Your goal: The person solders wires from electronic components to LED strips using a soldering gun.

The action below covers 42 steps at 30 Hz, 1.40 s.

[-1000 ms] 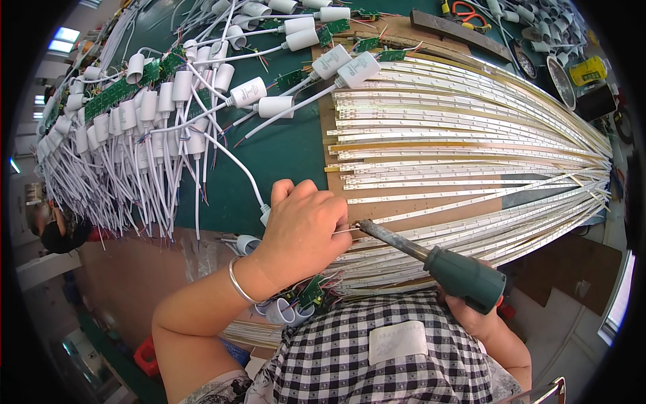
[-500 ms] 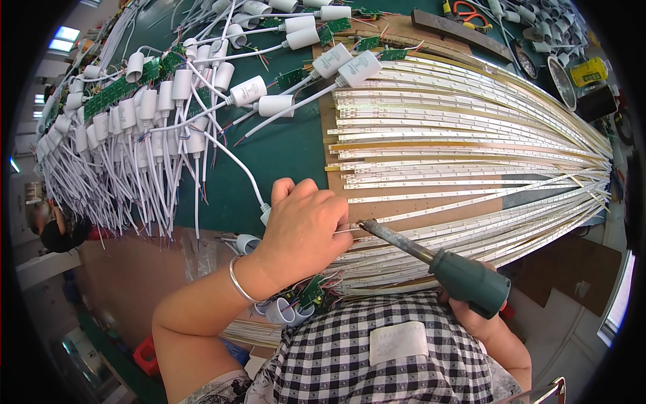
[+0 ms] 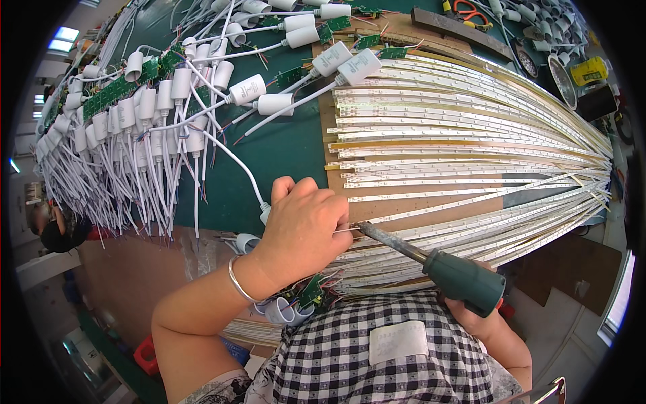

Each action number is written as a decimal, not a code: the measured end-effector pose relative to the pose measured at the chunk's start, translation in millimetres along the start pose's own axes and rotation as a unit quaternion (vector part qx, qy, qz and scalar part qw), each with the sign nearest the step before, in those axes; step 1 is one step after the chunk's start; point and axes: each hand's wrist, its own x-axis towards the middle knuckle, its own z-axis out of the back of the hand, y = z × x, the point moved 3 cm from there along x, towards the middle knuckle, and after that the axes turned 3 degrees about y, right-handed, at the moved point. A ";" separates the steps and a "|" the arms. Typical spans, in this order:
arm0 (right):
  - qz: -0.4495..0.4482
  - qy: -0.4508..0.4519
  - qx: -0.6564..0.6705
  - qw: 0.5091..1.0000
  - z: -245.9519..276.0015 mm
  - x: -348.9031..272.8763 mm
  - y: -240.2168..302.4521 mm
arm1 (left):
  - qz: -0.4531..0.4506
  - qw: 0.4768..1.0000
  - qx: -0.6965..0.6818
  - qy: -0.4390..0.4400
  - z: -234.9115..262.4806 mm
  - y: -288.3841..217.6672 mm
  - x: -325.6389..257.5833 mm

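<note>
My left hand [image 3: 301, 227] pinches a thin wire [image 3: 346, 230], its fingertips closed together. The wire's end meets the tip of a soldering iron [image 3: 465, 281] with a green handle and a dark, worn shaft. Around that handle my right hand [image 3: 473, 318] is wrapped, mostly hidden behind it. The iron's tip lies by the left end of a narrow white LED strip [image 3: 431, 210], which slants up to the right. Against my left knuckles sits a white cylindrical cap [image 3: 265, 214] on a white cable [image 3: 243, 168]; part of the cap is hidden by the hand.
Many LED strips [image 3: 431, 124] fan across a brown board [image 3: 404, 209]. White caps with cables and green circuit boards [image 3: 111, 96] crowd the left of the green table [image 3: 282, 145]. A dark bar [image 3: 461, 34], orange-handled scissors [image 3: 471, 12] and a round metal dish [image 3: 562, 82] lie far right.
The soldering iron and my right hand have shifted slightly left and down, the tip moving closer to my left fingertips. My left hand stays in place.
</note>
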 end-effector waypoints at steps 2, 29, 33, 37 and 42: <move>0.015 0.003 -0.014 1.000 1.5 2.4 0.2 | -0.001 1.000 0.001 -0.001 0.1 -0.3 -0.3; -0.018 0.016 -0.007 1.000 5.4 -23.3 -13.3 | -0.008 1.000 0.026 -0.010 1.7 -3.1 -3.2; -0.041 0.002 0.030 0.999 5.8 -23.5 -13.7 | -0.008 0.999 0.031 -0.013 3.4 -4.3 -3.9; -0.150 -0.033 0.127 0.980 1.4 -32.7 -19.6 | -0.008 0.998 -0.055 0.003 14.2 -4.9 -3.8; -0.180 -0.024 0.124 0.976 1.7 -29.1 -17.6 | 0.019 0.984 -0.169 0.052 18.4 4.0 -6.5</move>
